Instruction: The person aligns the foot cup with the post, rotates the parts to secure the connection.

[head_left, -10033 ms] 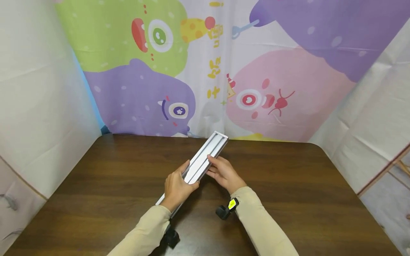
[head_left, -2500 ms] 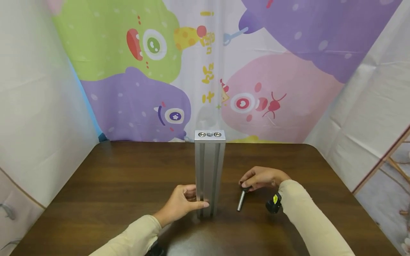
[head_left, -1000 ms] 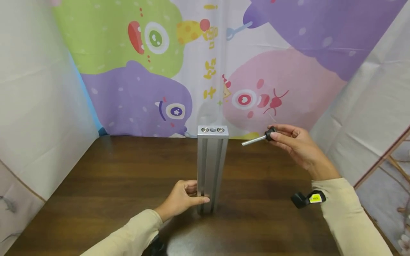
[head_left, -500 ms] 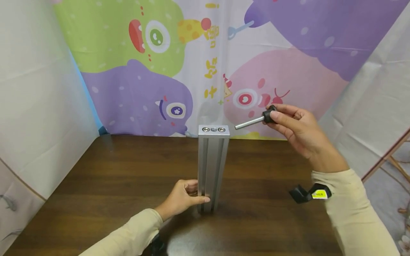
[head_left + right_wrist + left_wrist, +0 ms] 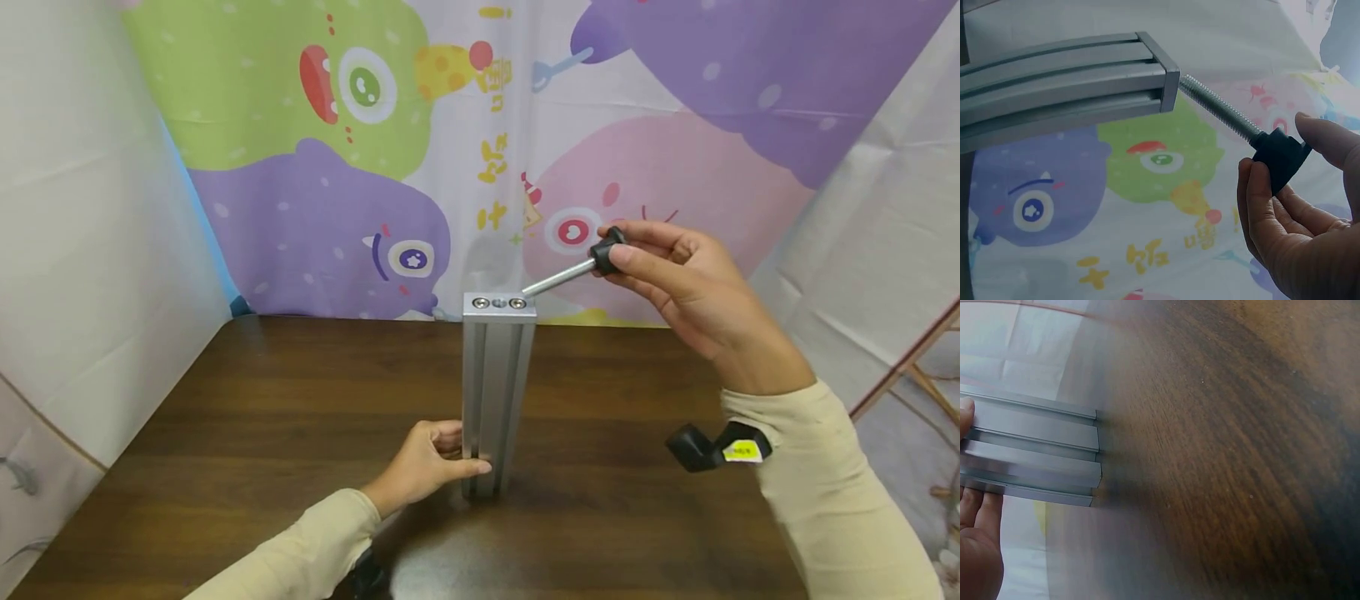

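This looks like a curtained-off work booth, though what building houses it cannot be told. A dark wood-grain table (image 5: 315, 392) stands inside, backed by a hanging cloth (image 5: 465, 183) of cartoon monsters (image 5: 322, 233) and yellow lettering (image 5: 493, 158), with creased white sheets (image 5: 82, 208) walling off both sides

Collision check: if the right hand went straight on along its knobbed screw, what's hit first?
Probably the end plate on the upright metal profile; the knobbed screw held by the right hand would lead, its tip near the plate's right end. Depth leaves contact unclear.
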`<control>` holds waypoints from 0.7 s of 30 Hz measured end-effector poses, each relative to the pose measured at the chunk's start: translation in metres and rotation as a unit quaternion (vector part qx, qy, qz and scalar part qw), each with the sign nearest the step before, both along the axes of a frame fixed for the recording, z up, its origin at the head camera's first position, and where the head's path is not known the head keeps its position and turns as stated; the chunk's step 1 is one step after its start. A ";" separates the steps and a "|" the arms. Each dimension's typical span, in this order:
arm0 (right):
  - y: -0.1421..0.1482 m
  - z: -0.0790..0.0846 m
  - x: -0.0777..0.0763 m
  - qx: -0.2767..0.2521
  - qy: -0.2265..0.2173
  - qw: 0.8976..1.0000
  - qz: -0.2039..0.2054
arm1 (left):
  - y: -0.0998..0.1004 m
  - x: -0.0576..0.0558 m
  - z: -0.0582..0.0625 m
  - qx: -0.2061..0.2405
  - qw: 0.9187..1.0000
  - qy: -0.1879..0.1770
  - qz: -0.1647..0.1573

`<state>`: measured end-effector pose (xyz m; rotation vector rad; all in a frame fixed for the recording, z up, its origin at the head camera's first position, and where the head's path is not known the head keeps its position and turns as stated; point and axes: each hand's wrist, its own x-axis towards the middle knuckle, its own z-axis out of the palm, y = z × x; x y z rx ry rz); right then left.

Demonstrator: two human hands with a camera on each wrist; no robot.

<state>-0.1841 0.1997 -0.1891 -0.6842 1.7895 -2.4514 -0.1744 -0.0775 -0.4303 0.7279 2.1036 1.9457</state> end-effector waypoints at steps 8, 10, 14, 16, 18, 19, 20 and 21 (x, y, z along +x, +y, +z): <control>-0.008 0.004 0.003 0.014 0.006 1.000 0.001 | 0.000 -0.001 0.000 0.002 1.000 0.000 -0.003; -0.009 0.004 0.004 0.020 0.006 1.000 -0.001 | 0.000 -0.001 0.000 0.003 1.000 -0.003 -0.004; -0.011 0.005 0.004 0.032 0.010 0.999 -0.004 | 0.000 0.000 0.001 -0.001 1.000 -0.006 -0.002; -0.012 0.005 0.005 0.034 0.010 0.999 -0.005 | 0.000 0.000 0.001 -0.002 1.000 -0.005 0.000; -0.013 0.005 0.005 0.034 0.011 0.999 -0.005 | 0.000 0.000 0.001 -0.002 1.000 -0.004 0.001; -0.013 0.004 0.005 0.034 0.011 0.999 -0.005 | 0.000 0.000 0.001 -0.002 1.000 -0.004 0.001; -0.013 0.004 0.005 0.034 0.012 0.999 -0.005 | 0.000 0.000 0.000 -0.001 1.000 -0.004 0.002; -0.014 0.004 0.005 0.034 0.012 0.999 -0.005 | 0.000 0.000 0.000 0.000 1.000 -0.004 0.003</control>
